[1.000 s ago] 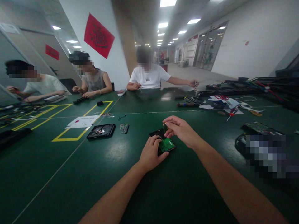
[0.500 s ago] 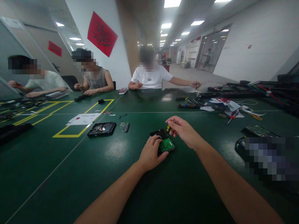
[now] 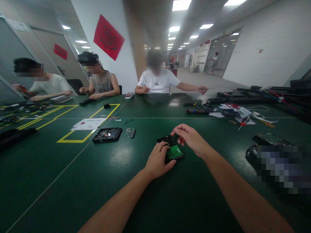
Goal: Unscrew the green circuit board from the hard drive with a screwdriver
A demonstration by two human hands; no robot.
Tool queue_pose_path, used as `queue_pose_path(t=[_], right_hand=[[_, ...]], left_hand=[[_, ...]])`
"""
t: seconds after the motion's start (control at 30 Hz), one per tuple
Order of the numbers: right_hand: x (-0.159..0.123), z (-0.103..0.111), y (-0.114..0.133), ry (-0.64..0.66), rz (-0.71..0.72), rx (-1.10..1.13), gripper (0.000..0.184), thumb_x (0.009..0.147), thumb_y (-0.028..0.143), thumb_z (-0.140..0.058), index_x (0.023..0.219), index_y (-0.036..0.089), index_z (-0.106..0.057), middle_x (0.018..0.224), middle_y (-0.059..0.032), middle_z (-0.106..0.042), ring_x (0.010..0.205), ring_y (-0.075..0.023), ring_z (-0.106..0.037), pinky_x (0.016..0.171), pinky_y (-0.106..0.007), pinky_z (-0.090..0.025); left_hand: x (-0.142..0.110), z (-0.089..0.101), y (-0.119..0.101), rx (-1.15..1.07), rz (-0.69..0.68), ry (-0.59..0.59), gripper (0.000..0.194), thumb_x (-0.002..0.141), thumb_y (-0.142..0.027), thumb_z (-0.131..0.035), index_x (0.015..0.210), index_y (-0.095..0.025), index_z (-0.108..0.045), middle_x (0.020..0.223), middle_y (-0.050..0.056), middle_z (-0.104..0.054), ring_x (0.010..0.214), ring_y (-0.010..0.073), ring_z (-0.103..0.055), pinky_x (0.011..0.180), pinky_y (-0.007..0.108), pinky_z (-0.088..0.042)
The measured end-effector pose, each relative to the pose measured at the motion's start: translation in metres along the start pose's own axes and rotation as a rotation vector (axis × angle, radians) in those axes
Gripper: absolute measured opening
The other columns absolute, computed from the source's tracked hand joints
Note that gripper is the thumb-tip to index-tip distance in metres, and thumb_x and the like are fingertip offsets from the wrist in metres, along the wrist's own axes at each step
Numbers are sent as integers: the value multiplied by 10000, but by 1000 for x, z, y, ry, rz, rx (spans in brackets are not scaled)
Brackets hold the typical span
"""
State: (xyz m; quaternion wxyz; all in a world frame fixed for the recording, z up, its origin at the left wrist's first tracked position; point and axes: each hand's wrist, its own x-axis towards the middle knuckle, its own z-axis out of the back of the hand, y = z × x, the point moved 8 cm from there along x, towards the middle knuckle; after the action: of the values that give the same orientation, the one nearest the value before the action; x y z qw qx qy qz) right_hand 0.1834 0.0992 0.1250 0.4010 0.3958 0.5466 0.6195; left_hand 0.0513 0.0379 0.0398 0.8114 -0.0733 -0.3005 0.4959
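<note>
A hard drive with a green circuit board (image 3: 175,152) lies on the green table in front of me. My left hand (image 3: 159,160) grips it from the left, the fingers over its top and the thumb along the near edge. Above the board, my right hand (image 3: 188,139) is closed in a pinch on a small screwdriver (image 3: 173,141), its thin shaft pointing down at the board. Most of its handle is hidden by the fingers. Just behind the drive sits a black plate-like part (image 3: 164,139), partly covered by my left hand.
To the left lie a black casing (image 3: 107,135), a small circuit board (image 3: 131,132) and a white paper (image 3: 88,123). Tools (image 3: 198,111), gloves (image 3: 235,110) and a red-tipped screwdriver (image 3: 243,124) lie to the right. Across the table sits a person in white (image 3: 156,81); two others sit left.
The yellow piece seen at my right fingers no longer shows, as the fingers have turned slightly around the screwdriver. My left hand stays on the hard drive. The view has shifted slightly.
</note>
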Motion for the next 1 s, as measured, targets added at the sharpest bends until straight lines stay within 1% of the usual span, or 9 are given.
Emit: queue_pose_path(t=[0.13,0.23,0.3,0.37,0.43,0.53,0.7,0.83,1.0], right_hand=[[-2,-6,1,68,4,-13,207,944,397,-655,1011,202,-676,767,5,-628,583,-112,-594,473,-216,-409],[-2,-5,-1,64,-30,56,214,937,373,-661,1067,203,-651,830,-10,-654,644,-143,-669,547,-255,-499],[-2,0,-1,17,-37,48,182,922,330,-673,1037,195,-635,892,-29,-683,673,-143,-681,579,-260,-515],[-2,3,0,-17,-32,5,122,922,289,-653,988,190,-626,936,-43,-708,649,-119,-650,549,-238,-481],[-2,2,2,-3,-19,-24,87,930,271,-628,964,191,-630,966,-46,-721,615,-95,-605,505,-215,-431],[-3,-4,3,46,-16,-7,128,940,308,-622,1003,201,-653,992,-43,-704,578,-89,-587,447,-211,-385],[-2,-10,-1,78,-46,105,190,947,305,-564,1058,202,-679,985,-48,-663,603,-125,-659,473,-243,-456],[-1,-10,-4,87,-37,50,196,957,314,-548,1027,195,-687,996,-60,-706,577,-104,-614,462,-232,-411],[1,-3,-8,-4,-45,-6,187,959,386,-620,980,200,-606,989,-57,-743,563,-94,-579,465,-225,-378]], left_hand=[[1,0,0,-2,-5,-1,560,853,-473,-750,1317,-226,-557,1447,139,-547,1396,352,-492,1239,593,-349],[0,0,0,4,3,6,563,859,-478,-745,1323,-224,-554,1451,142,-543,1397,355,-492,1237,597,-351],[0,0,1,8,6,12,573,865,-481,-739,1339,-225,-542,1462,146,-534,1408,359,-485,1240,608,-342],[0,-1,1,10,6,13,580,870,-485,-735,1349,-226,-534,1469,148,-529,1416,361,-477,1242,617,-334],[0,-1,1,10,4,12,575,871,-484,-735,1346,-228,-537,1469,143,-531,1416,358,-478,1246,612,-330],[0,0,0,16,1,11,566,875,-483,-732,1339,-219,-546,1466,140,-533,1413,349,-479,1251,590,-333],[0,1,-2,22,-1,13,558,877,-483,-731,1335,-218,-552,1447,139,-542,1402,347,-486,1238,584,-357],[0,0,-1,20,3,8,562,874,-479,-735,1342,-232,-546,1453,136,-537,1402,360,-485,1223,610,-371],[-1,-2,0,20,-3,2,562,872,-471,-737,1340,-230,-542,1455,137,-536,1404,360,-486,1230,611,-362]])
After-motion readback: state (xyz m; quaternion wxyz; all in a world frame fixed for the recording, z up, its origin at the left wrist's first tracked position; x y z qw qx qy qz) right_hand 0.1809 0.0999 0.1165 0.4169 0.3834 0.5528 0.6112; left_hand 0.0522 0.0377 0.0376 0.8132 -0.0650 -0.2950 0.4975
